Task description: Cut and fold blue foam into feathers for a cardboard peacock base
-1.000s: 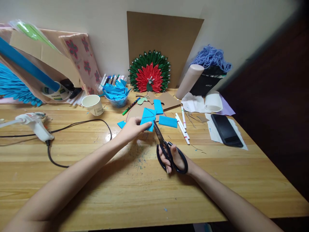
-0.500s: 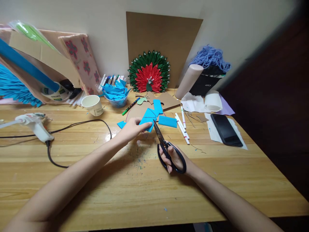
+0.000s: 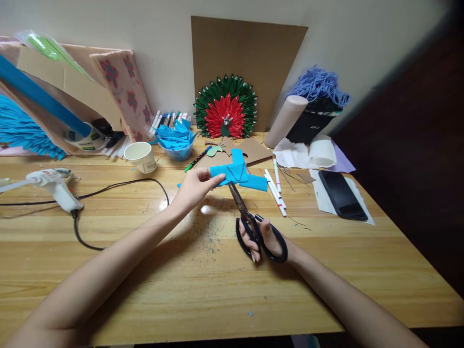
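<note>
My left hand (image 3: pixel 195 186) pinches a blue paper strip (image 3: pixel 229 172) and holds it flat, a little above the wooden table (image 3: pixel 217 290). A dark line is drawn across the strip. My right hand (image 3: pixel 266 239) grips black-handled scissors (image 3: pixel 253 224), fingers through the loops. The blades point up at the strip's lower edge and are nearly together. More blue paper pieces (image 3: pixel 253 182) lie just behind the strip on a brown cardboard cutout (image 3: pixel 250 150).
A glue gun (image 3: pixel 54 186) with a black cord lies at the left. A paper cup (image 3: pixel 140 157), a tub of blue scraps (image 3: pixel 176 140), markers (image 3: pixel 275 186), a phone (image 3: pixel 342 194), a paper roll (image 3: pixel 321 152) and a red-green peacock craft (image 3: pixel 225 107) stand behind.
My left hand has turned the blue paper from an angled fold to a flat, wide strip and lifted it slightly. The scissors have stayed below it, blades drawn closer together.
</note>
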Demonstrator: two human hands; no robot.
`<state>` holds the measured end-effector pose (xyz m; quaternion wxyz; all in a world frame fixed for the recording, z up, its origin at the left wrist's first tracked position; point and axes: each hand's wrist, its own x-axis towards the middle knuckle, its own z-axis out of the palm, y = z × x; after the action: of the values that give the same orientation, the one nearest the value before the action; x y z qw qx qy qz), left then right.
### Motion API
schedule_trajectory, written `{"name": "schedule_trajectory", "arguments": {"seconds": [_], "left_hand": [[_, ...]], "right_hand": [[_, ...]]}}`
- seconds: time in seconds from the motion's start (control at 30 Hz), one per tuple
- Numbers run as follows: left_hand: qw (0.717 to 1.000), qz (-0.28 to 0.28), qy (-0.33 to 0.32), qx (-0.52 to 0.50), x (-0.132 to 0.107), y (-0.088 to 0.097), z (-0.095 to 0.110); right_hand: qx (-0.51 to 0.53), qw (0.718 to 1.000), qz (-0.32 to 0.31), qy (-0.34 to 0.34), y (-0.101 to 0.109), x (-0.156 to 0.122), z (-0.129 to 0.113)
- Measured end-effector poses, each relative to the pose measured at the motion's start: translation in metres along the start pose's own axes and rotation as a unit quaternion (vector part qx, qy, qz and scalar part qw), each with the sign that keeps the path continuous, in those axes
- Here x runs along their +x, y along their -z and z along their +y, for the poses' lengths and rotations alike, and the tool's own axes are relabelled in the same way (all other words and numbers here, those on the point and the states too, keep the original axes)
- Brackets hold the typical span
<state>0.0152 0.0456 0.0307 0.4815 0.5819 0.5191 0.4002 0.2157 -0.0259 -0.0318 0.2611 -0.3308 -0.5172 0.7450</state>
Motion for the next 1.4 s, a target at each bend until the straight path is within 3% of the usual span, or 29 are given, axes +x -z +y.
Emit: {"name": "schedule_trajectory", "arguments": {"seconds": [0.2, 0.5, 1.03, 1.17, 1.4], "left_hand": [[0.998, -0.061, 0.0, -0.005, 0.0, 0.005, 0.003], [0.998, -0.066, 0.021, 0.009, 0.002, 0.012, 0.01], [0.993, -0.116, 0.026, -0.002, 0.008, 0.019, 0.005], [0.993, -0.114, 0.019, -0.006, 0.007, 0.018, 0.007], [0.985, -0.16, 0.035, 0.051, 0.002, 0.017, 0.015]], "right_hand": [[0.013, 1.0, -0.017, -0.008, 0.006, 0.001, 0.002], [-0.042, 0.999, -0.026, -0.007, 0.011, -0.002, 0.002], [-0.108, 0.993, -0.038, 0.015, 0.003, -0.004, -0.019], [-0.095, 0.995, -0.031, 0.018, 0.003, -0.003, -0.019], [-0.071, 0.997, -0.011, 0.012, 0.003, -0.002, -0.018]]}}
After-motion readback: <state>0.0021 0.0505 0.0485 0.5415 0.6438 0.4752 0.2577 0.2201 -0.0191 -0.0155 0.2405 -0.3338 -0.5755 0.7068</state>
